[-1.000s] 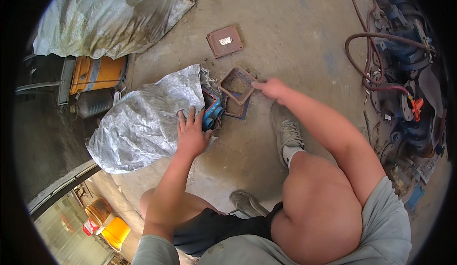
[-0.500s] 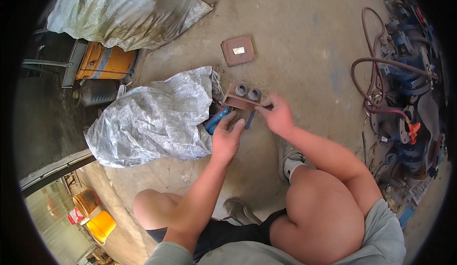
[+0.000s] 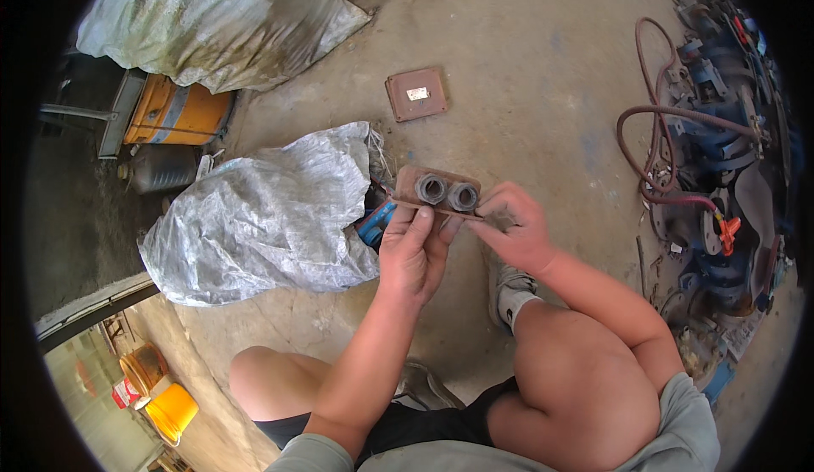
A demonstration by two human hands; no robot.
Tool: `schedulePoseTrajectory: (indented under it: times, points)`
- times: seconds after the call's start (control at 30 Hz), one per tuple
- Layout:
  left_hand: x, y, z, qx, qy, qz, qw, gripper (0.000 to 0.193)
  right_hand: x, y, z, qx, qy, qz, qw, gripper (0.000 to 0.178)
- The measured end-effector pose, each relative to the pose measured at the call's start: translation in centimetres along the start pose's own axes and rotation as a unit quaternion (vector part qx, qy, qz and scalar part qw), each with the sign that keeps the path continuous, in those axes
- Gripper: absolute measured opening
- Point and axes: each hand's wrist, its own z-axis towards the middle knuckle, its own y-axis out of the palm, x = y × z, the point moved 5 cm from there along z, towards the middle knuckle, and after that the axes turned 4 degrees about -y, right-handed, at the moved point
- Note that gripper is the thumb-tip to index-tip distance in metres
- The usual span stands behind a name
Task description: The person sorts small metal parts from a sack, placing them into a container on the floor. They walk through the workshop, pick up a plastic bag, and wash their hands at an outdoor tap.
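A brown box (image 3: 413,182) with two grey threaded round fittings (image 3: 431,188) on its facing side is held up in front of me; it looks like a junction box. My left hand (image 3: 410,250) grips its near edge from below, thumb against the rim. At its right corner my right hand (image 3: 519,230) pinches the edge between thumb and fingers. The inside of the box is turned from view. Beyond it on the floor lies a flat square brown cover (image 3: 417,108) with a white label. Something blue (image 3: 373,224) shows at the sack's mouth, beside my left hand.
A silvery woven sack (image 3: 263,218) lies to the left, with a larger pale sack (image 3: 212,23) behind. An orange drum (image 3: 174,112) and a plastic bottle (image 3: 161,169) stand at far left. Along the right are a reddish hose (image 3: 653,116) and heaped blue metal parts (image 3: 721,150).
The box has come nearer and tilted, so its two fittings face me more. My left hand has moved up against its edge; the dark blue strip below the box no longer shows.
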Motion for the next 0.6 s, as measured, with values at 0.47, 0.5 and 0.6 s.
schedulePoseTrajectory:
  times: [0.47, 0.5, 0.6]
  points:
    - [3.0, 6.5, -4.8, 0.045, 0.172, 0.337, 0.925, 0.03, -5.5, -4.0, 2.8, -0.015, -0.073, 0.034, 0.997, 0.045]
    - [3.1, 6.8, -5.0, 0.052, 0.184, 0.33, 0.924, 0.033, -6.0, -4.1, 3.0, -0.017, -0.091, 0.038, 0.995, 0.048]
    - [3.5, 7.9, -5.9, 0.026, 0.234, 0.346, 0.908, 0.034, -7.2, -4.6, 3.5, -0.011, -0.116, 0.072, 0.991, 0.049]
